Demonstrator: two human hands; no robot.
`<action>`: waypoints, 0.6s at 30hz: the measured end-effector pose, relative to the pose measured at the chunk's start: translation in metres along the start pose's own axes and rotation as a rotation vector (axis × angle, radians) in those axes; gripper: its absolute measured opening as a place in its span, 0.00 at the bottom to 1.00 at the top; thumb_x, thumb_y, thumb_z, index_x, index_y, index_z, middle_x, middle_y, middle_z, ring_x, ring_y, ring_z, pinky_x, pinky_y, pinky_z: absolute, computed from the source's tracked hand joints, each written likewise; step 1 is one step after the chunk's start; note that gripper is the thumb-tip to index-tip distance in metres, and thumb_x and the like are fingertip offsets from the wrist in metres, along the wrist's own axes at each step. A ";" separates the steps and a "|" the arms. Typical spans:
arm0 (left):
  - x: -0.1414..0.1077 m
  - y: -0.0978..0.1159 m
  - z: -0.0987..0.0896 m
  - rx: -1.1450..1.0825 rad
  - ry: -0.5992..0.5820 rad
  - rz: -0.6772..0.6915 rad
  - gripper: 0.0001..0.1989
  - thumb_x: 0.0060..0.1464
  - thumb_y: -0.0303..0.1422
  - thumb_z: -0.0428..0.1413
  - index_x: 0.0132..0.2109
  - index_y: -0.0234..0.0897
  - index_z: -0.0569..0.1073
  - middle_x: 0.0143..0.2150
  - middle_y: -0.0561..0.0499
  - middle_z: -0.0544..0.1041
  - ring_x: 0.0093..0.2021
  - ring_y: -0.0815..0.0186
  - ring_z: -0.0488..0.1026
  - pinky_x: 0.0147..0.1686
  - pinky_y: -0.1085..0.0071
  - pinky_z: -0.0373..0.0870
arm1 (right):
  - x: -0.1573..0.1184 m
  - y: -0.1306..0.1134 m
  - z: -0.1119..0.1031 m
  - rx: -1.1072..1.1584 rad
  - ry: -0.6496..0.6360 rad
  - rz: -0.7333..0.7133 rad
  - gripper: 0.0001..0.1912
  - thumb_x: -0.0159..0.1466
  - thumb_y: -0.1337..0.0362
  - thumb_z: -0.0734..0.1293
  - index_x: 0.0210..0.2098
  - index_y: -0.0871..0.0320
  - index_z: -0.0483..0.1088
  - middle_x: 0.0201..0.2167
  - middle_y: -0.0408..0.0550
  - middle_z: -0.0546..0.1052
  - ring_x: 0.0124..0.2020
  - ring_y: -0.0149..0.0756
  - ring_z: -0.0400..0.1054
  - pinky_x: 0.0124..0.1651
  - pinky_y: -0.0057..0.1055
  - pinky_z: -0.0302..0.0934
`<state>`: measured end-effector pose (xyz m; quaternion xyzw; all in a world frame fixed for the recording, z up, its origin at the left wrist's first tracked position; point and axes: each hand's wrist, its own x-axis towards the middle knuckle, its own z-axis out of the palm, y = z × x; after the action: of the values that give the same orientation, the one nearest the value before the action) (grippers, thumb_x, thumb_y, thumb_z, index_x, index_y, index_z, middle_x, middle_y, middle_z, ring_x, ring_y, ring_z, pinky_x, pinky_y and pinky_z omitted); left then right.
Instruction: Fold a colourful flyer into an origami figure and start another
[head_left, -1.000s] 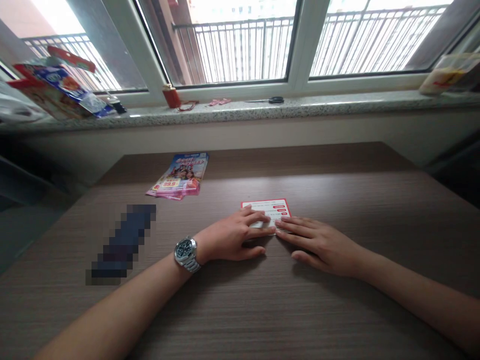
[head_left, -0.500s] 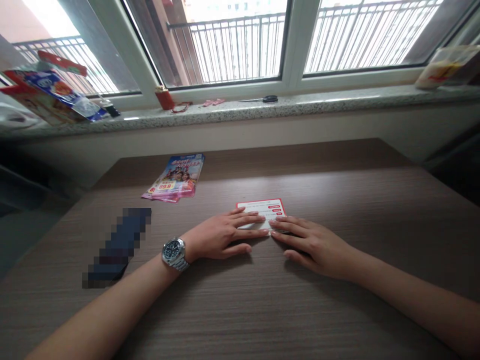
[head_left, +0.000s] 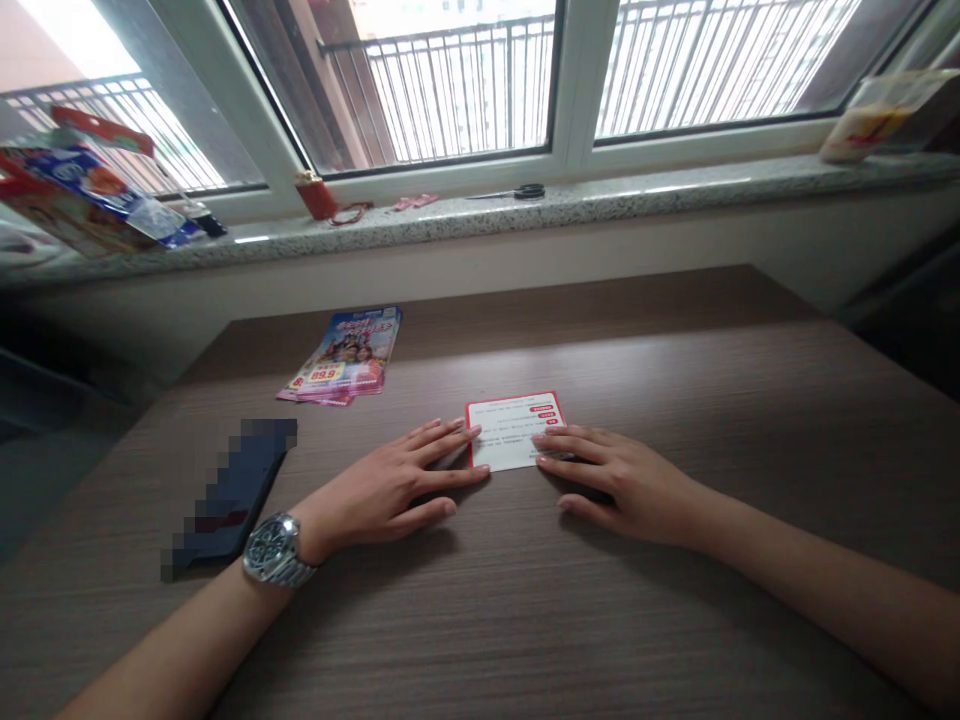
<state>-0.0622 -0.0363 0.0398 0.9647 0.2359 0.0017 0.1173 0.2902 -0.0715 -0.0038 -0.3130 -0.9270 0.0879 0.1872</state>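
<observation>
A white sheet of paper [head_left: 510, 440] with a red border and printed text lies flat on the wooden table [head_left: 480, 600]; I cannot tell whether it is folded. My left hand [head_left: 397, 480], with a silver watch [head_left: 276, 550] on its wrist, rests palm down with fingers stretched out, its fingertips on the sheet's left edge. From the other side my right hand [head_left: 622, 475] lies open, the fingertips over the sheet's right part. Part of the printing is hidden beneath those fingers.
Colourful flyers [head_left: 346, 355] are stacked at the back left. Nearer on the left lies a dark, partly pixelated object [head_left: 236, 495]. On the windowsill [head_left: 465, 222] are scissors [head_left: 525, 191], a red lighter-like item [head_left: 316, 197], snack packets [head_left: 97, 185] and a plastic bag [head_left: 874, 125].
My left hand has slid left from the middle of the sheet to its left edge, uncovering more text. The right hand has barely moved. The view has shifted slightly.
</observation>
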 end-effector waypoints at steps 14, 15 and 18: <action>0.002 0.007 0.006 -0.065 0.087 0.024 0.29 0.66 0.45 0.56 0.71 0.54 0.62 0.73 0.48 0.61 0.72 0.48 0.58 0.71 0.46 0.54 | 0.001 0.002 -0.003 0.060 0.029 -0.018 0.21 0.69 0.59 0.67 0.61 0.53 0.71 0.64 0.54 0.73 0.65 0.50 0.66 0.66 0.54 0.63; 0.003 0.008 0.006 -0.066 0.092 0.026 0.28 0.66 0.45 0.55 0.71 0.54 0.62 0.72 0.47 0.62 0.71 0.49 0.59 0.71 0.46 0.54 | 0.000 0.003 -0.003 0.070 0.029 -0.023 0.20 0.69 0.59 0.67 0.60 0.53 0.71 0.63 0.54 0.73 0.65 0.49 0.66 0.66 0.53 0.62; 0.005 0.009 0.008 -0.050 0.101 0.001 0.28 0.67 0.44 0.54 0.71 0.54 0.62 0.74 0.47 0.58 0.72 0.49 0.57 0.72 0.47 0.52 | 0.000 0.005 -0.004 0.085 0.030 -0.043 0.17 0.69 0.59 0.68 0.56 0.54 0.73 0.63 0.54 0.74 0.65 0.48 0.67 0.67 0.52 0.61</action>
<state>-0.0526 -0.0438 0.0337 0.9603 0.2409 0.0561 0.1294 0.2942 -0.0670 -0.0018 -0.2863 -0.9260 0.1183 0.2158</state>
